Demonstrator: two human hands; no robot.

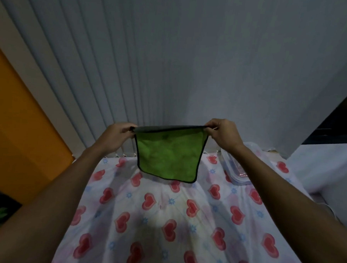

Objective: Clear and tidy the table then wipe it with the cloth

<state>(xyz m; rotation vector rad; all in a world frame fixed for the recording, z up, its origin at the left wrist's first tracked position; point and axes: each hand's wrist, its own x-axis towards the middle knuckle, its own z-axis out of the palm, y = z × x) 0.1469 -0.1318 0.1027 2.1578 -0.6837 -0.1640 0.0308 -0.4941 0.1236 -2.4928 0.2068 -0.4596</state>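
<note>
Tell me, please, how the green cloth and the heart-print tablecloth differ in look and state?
The green cloth is plain with a dark edge; the tablecloth is white with red hearts. The cloth hangs in the air, pinched at its top corners by the left hand and right hand; the tablecloth lies spread over the table. Both are fabric.

green cloth (167, 157) held up, both hands

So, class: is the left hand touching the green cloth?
Touching. The head view shows the left hand pinching the green cloth at its upper corner, with the right hand holding the opposite corner.
</note>
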